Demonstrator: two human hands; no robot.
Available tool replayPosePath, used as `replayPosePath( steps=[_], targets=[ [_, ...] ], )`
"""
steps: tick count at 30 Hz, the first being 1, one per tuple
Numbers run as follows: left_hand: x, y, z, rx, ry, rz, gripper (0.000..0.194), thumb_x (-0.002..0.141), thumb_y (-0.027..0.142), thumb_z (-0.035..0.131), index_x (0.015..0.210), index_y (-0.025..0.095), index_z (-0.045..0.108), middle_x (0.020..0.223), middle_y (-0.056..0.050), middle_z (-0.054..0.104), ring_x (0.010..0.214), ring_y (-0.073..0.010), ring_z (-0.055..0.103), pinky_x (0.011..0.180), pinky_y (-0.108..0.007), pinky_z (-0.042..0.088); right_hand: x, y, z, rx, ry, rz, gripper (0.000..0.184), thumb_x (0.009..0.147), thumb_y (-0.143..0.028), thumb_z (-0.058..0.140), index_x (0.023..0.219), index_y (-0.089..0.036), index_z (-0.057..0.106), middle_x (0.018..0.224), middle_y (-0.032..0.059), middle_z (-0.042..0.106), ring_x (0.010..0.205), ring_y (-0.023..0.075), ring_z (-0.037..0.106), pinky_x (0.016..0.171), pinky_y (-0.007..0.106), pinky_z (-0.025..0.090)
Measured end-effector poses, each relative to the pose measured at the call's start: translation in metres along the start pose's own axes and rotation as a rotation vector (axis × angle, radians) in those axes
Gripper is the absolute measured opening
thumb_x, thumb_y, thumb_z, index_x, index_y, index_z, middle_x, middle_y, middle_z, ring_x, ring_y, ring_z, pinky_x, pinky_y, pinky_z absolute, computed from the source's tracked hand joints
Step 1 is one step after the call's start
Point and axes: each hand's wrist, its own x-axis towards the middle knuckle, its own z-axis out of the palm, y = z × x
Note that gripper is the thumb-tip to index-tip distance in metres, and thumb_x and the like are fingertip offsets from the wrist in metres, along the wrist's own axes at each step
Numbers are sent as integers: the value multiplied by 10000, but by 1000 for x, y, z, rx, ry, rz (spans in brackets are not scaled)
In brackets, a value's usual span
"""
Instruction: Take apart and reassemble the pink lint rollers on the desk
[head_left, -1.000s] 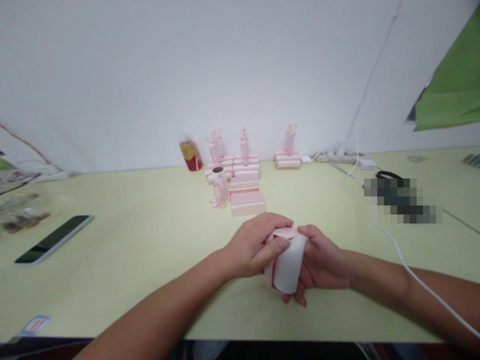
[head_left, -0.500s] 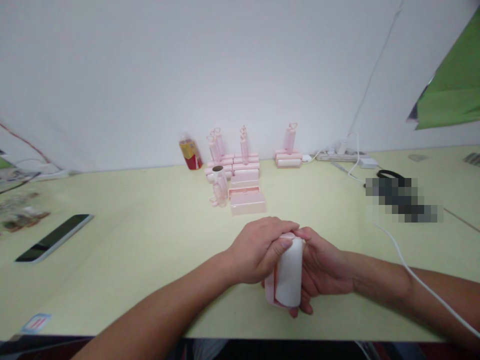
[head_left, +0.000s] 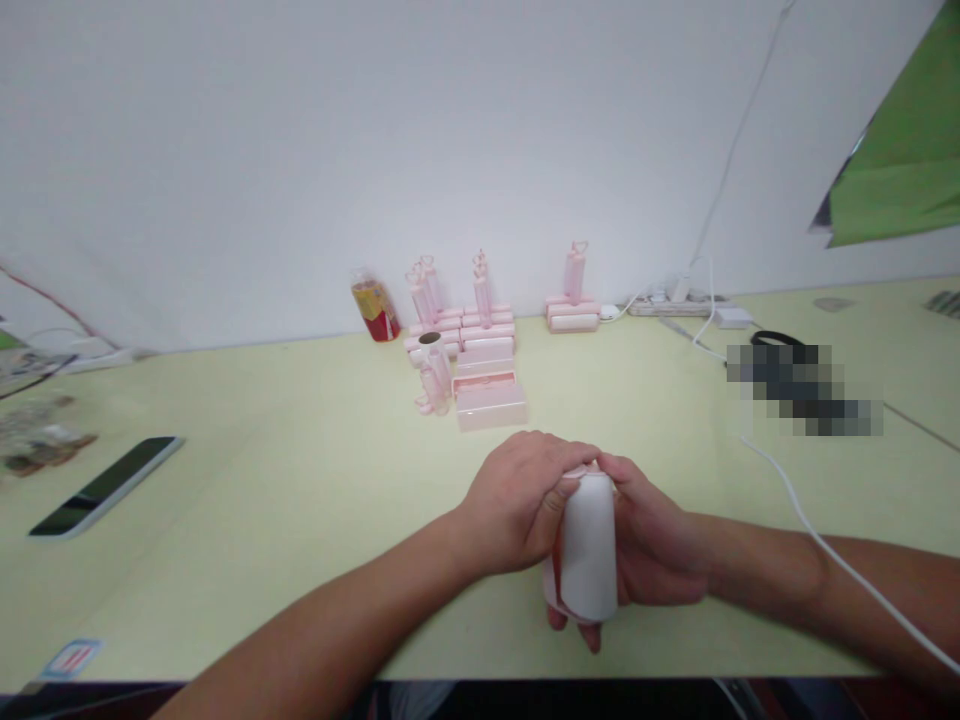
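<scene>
While red marks show on the small white-and-blue sticker point(head_left: 73, 658) at the near left edge of the yellow-green table point(head_left: 300, 450), they are too blurred to read, as is any print on the red-and-yellow package point(head_left: 376, 309) by the wall. In the head view, the pink-and-white lint-roller-like cylinder point(head_left: 589, 545) is held above the table's near part, its long axis roughly upright, white roll facing the camera. The left hand point(head_left: 517, 500) is clamped over its top and left side; the right hand point(head_left: 652, 540) closes around it from the right and behind, fingertips showing beneath. Those hands hide much of the pink casing, pixelation covers a dark object point(head_left: 799, 385) at right, and the picture edges cut off both forearms.
</scene>
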Motion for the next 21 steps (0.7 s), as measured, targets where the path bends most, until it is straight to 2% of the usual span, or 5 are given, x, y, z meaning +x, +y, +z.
replayPosePath(
  steps=[3,9,13,21],
  targets=[
    [1,0,0,22,-1,-12,293,940,222,379,1157,164,568,1078,-108,696,939,-224,634,870,-380,472,1,-2,-3,4,3,23,925,781,-834,230,1148,-56,571,913,193,662,838,289,672,608,324,513],
    [3,3,-1,49,0,-7,276,950,266,362,1065,162,590,960,-82,704,856,-209,634,800,-361,481,2,0,-3,19,-33,19,877,748,-812,353,1133,-57,579,905,184,665,794,277,674,554,300,508],
    [6,3,-2,65,-44,-22,293,954,273,343,1005,160,608,902,-77,698,812,-201,625,781,-362,468,3,2,-1,30,-27,8,816,757,-775,383,1102,-65,593,891,169,661,792,273,673,525,279,497],
    [7,6,-4,49,-84,-126,234,940,287,369,952,157,563,871,-73,670,754,-189,582,719,-333,459,3,0,1,65,-38,22,751,765,-728,396,1114,-87,572,940,176,654,785,286,669,568,338,514]
  ],
)
